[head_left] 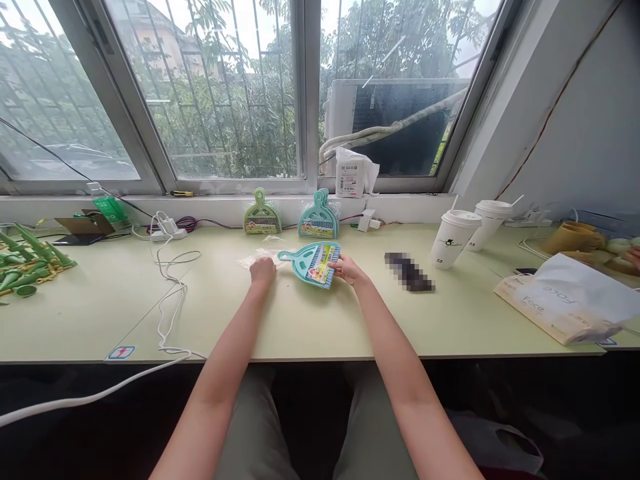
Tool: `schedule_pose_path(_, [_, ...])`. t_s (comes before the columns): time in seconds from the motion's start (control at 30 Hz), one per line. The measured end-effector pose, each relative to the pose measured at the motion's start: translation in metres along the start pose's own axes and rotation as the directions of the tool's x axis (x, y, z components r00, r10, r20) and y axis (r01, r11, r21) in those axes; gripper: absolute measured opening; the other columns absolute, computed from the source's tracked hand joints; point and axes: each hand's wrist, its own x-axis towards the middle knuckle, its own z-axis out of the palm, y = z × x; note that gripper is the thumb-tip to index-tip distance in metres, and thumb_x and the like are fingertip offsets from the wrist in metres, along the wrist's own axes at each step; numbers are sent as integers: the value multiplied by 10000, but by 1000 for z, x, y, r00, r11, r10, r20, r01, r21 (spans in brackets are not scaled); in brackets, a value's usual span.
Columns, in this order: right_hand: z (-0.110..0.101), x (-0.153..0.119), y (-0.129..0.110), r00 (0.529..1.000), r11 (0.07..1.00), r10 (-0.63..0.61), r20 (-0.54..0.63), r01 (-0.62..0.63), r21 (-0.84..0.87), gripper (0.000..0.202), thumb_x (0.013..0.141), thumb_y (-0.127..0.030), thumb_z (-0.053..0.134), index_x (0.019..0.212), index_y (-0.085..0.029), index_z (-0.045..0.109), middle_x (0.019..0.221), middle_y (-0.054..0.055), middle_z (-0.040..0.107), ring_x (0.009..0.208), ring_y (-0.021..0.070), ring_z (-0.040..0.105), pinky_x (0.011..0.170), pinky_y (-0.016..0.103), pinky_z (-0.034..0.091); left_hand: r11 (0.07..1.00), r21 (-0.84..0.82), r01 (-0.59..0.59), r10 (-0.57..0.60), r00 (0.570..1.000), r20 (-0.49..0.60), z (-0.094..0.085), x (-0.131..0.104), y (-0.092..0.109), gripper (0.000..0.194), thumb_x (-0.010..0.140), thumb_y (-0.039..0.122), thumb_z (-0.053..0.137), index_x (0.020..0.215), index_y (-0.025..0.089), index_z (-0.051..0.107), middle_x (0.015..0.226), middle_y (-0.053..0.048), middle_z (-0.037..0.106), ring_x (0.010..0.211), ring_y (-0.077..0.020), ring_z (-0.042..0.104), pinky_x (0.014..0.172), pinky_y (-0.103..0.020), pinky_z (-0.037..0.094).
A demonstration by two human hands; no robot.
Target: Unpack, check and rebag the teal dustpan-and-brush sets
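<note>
My right hand [350,270] grips the brush end of a small teal dustpan and brush set [307,263], which bears a colourful label. Its handle points left, toward my other hand. My left hand [263,272] is closed over a crumpled clear plastic bag [253,257] on the table; some of the plastic shows around the fingers. Against the wall below the window stand a green dustpan set [261,215] and several teal dustpan sets [319,217] in a stack.
White cables [173,287] run across the table on the left, near green plant-like pieces [33,263]. To the right are a blurred dark object [410,272], two white paper cups [454,239] and a tissue pack [565,297]. A white box [350,173] sits on the sill.
</note>
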Motion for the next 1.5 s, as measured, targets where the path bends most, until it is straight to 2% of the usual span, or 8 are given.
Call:
schedule_pose_path(0.33, [9,13,18,970,994,25,-242,1,105,252,753,77,579,905,-123,581,809,43,705,690,154,700,648,293,611,994,-48,-103,94,982,-165,-6,-9,10,356,911,170,349,968,116,696,1148,-238,615,1071,-374,577,810,-462,490])
schedule_pose_path(0.57, [25,6,19,1000,998,-27,-1,27,65,188,740,28,633,864,-114,634,860,82,730,736,177,712,736,323,612,935,-213,-283,211,928,-308,-17,-19,24,297,924,213,402,871,193,694,1429,-131,471,1267,-358,438,948,-493,461])
schedule_pose_path(0.7, [35,4,21,995,987,-91,-42,96,132,193,744,14,632,863,-138,618,851,54,726,737,168,706,767,347,612,861,-372,-346,190,899,-396,-28,-30,33,250,933,284,448,948,235,692,1442,-93,455,1356,-329,360,1079,-486,370])
schedule_pose_path(0.83, [33,4,22,979,957,-162,-124,187,220,211,753,-18,637,897,-164,587,873,30,717,779,156,702,815,334,604,800,-555,-228,-100,862,-497,-34,-38,49,490,868,414,597,1323,252,515,1574,-95,224,1481,-315,97,1186,-503,180])
schedule_pose_path(0.93, [30,4,20,967,937,-215,-134,243,253,201,760,-51,638,901,-177,574,906,22,712,837,159,699,846,336,600,698,-716,3,-456,772,-442,-34,-34,54,810,872,512,560,1512,198,177,1596,-178,71,1490,-311,-66,1183,-548,98])
schedule_pose_path(1.03, [29,2,19,963,933,-240,-121,263,244,188,766,-59,628,897,-180,569,919,22,707,851,160,694,856,345,599,629,-768,119,-588,720,-369,-29,-22,46,797,899,550,485,1522,210,123,1601,-185,66,1491,-309,-51,1163,-591,56])
schedule_pose_path(1.27, [36,-4,17,963,962,-263,-55,266,55,237,761,-77,664,949,-189,573,866,16,701,827,166,687,858,405,595,650,-743,-160,-67,962,-266,5,-3,38,479,973,439,358,1407,266,460,1592,-66,247,1498,-231,39,1176,-517,-52])
schedule_pose_path(1.5, [44,-4,20,966,964,-258,4,258,-63,281,729,-119,730,959,-195,588,814,2,709,819,177,686,844,453,597,498,-806,-320,161,947,-276,6,-17,58,397,936,415,481,1296,292,594,1515,-37,409,1485,-238,148,1196,-459,-14])
